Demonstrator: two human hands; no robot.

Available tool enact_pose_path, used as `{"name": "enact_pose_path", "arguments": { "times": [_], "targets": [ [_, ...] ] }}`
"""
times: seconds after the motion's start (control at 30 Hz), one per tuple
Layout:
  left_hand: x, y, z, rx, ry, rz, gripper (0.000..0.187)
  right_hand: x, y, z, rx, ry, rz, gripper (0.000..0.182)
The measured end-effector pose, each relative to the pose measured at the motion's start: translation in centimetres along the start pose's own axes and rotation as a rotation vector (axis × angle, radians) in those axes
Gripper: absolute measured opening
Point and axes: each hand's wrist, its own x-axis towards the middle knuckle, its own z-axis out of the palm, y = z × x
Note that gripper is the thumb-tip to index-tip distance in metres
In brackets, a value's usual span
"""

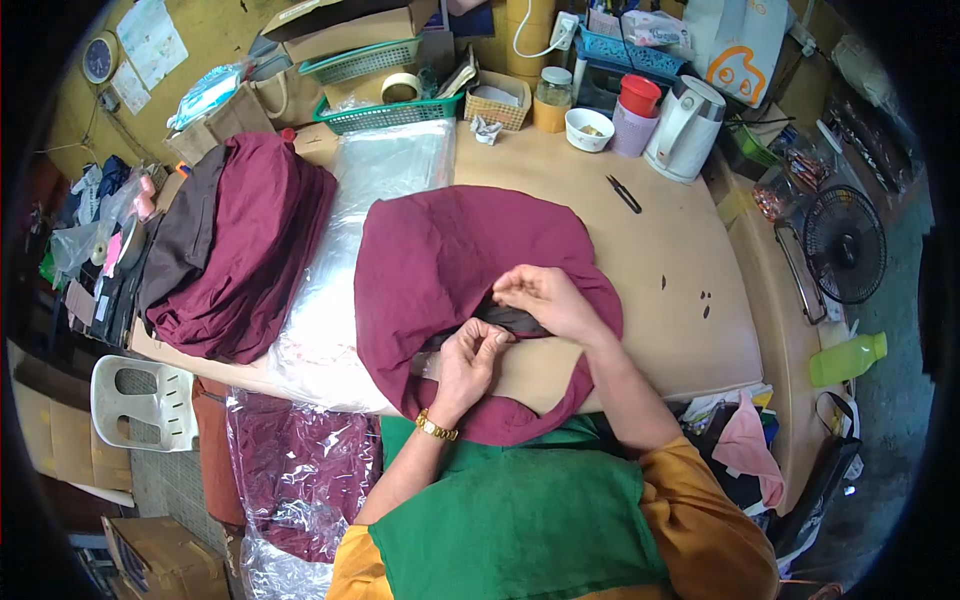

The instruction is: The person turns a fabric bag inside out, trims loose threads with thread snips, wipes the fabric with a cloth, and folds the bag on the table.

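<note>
A maroon fabric piece with a dark inner side lies loosely bunched on the table in front of me, its lower part hanging over the near edge. My left hand, with a gold watch on the wrist, is closed in a pinch on the fabric's edge by the opening. Just above and to the right, my right hand is raised over the dark part with thumb and fingers drawn together. Whatever it may pinch is too small to make out.
A pile of maroon and dark cloth lies left, beside clear plastic bags. Black thread snips rest at the right. Along the back stand a green basket, a jar, a white bowl and a kettle.
</note>
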Motion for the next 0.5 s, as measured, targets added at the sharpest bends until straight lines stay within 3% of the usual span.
{"name": "enact_pose_path", "arguments": {
  "times": [0.03, 0.13, 0.17, 0.23, 0.3, 0.37, 0.43, 0.5],
  "targets": [
    [0.1, 0.0, -0.1, -0.032, -0.005, -0.022, 0.01, -0.8, -2.6, -0.2, 0.129, -0.095, 0.065, 0.013],
    [0.1, -0.6, -0.6, -0.035, -0.069, -0.046, 0.011, -0.7, -5.6, -5.7, 0.318, -0.049, -0.134, 0.008],
    [0.0, -0.5, -0.8, -0.035, -0.113, -0.068, 0.013, 1.1, -4.5, -7.6, 0.137, 0.246, -0.228, 0.012],
    [-0.1, 0.1, -0.7, 0.086, -0.127, -0.022, 0.014, 5.6, 0.3, -14.6, -0.747, 0.67, -0.238, 0.025],
    [0.1, -0.4, -0.8, 0.184, -0.148, 0.032, 0.015, 7.7, 4.7, -18.2, -1.643, 0.836, -0.197, 0.03],
    [0.0, 0.5, -0.8, 0.15, -0.157, -0.002, 0.015, 7.4, 5.4, -18.0, -1.615, 0.712, 0.037, 0.034],
    [-0.1, 1.0, -0.7, 0.13, -0.107, 0.008, 0.013, 8.1, 7.1, -21.4, -1.411, 0.558, -0.08, 0.034],
    [-0.1, 0.0, -0.6, 0.075, -0.112, -0.009, 0.015, 7.8, 6.8, -20.9, -1.436, 0.564, -0.152, 0.03]
  ]
}}
